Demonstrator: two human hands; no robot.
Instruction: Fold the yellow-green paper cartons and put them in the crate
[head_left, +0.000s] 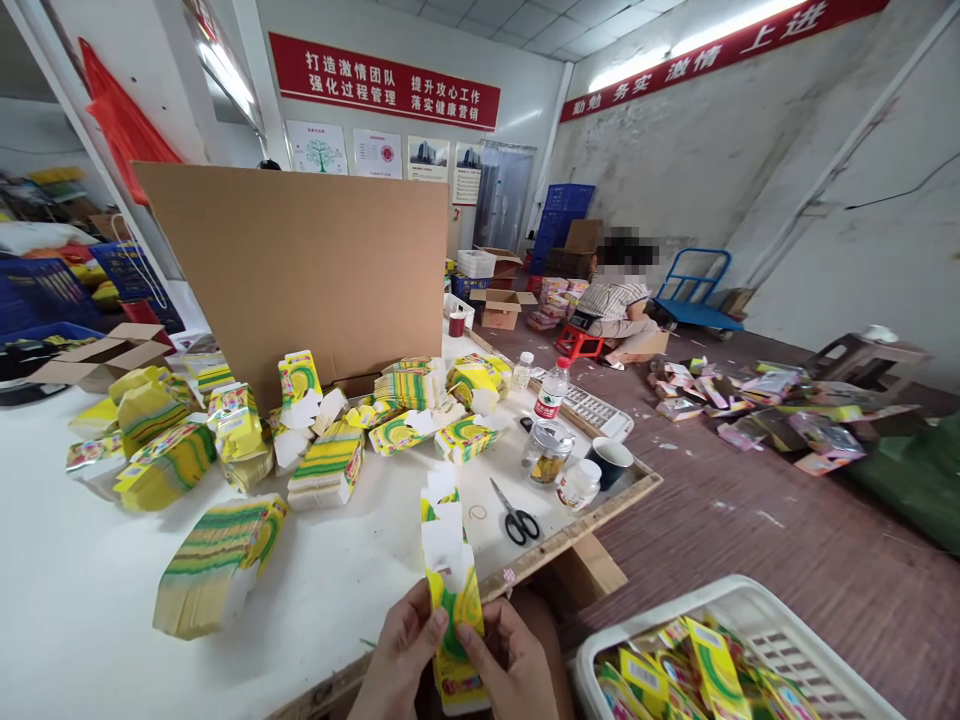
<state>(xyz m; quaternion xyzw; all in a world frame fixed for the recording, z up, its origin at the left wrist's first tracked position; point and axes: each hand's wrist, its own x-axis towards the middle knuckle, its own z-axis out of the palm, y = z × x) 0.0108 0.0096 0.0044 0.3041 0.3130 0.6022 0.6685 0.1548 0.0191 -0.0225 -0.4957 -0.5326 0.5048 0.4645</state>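
Between my two hands is a small yellow and green carton [457, 600] with its white end flaps standing open at the far end. My left hand [409, 645] grips its left side, the thumb lying on the printed face. On the right side my right hand [510, 655] pinches it, thumb also on the face. Beyond the hands, stacks of flat yellow cartons [217, 565] lie on the white table [97, 620]. To the right, a white basket [592, 640] holds several yellow cartons [709, 660].
Black-handled scissors [519, 522], a glass jar [549, 455], a white bottle [577, 487], a dark mug [609, 462] and a red-capped water bottle [553, 388] stand near the table's right edge. A large cardboard sheet [315, 270] rises behind the stacks. A person [615, 300] sits farther back.
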